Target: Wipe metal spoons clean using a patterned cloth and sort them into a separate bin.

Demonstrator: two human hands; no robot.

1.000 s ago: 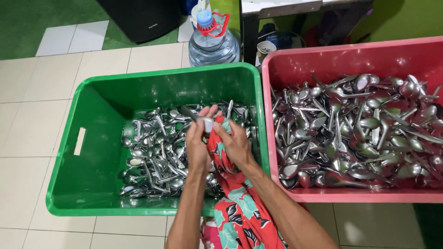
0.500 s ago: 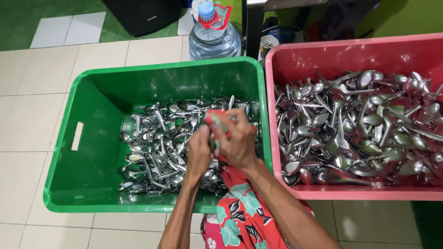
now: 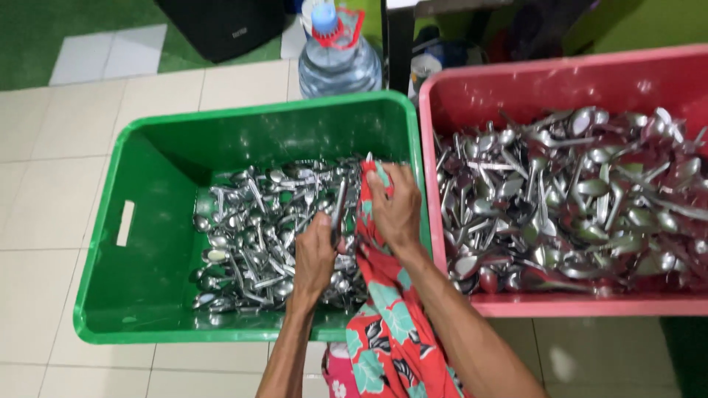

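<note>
— Over green crate, left hand: closed around one metal spoon, handle up, above spoon heap.
— And right hand?
— Clamped on red floral cloth, bunched against spoon's upper end; cloth trailing down past crate's near rim.
— Surroundings?
— Pink crate just right, touching, piled with spoons. Water jug behind, on tile floor.

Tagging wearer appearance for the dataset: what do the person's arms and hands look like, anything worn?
Both forearms are bare to the bottom frame edge, with no sleeves showing. The left hand and right hand are bare: no gloves, and no watch, bracelet or rings can be made out.
</note>
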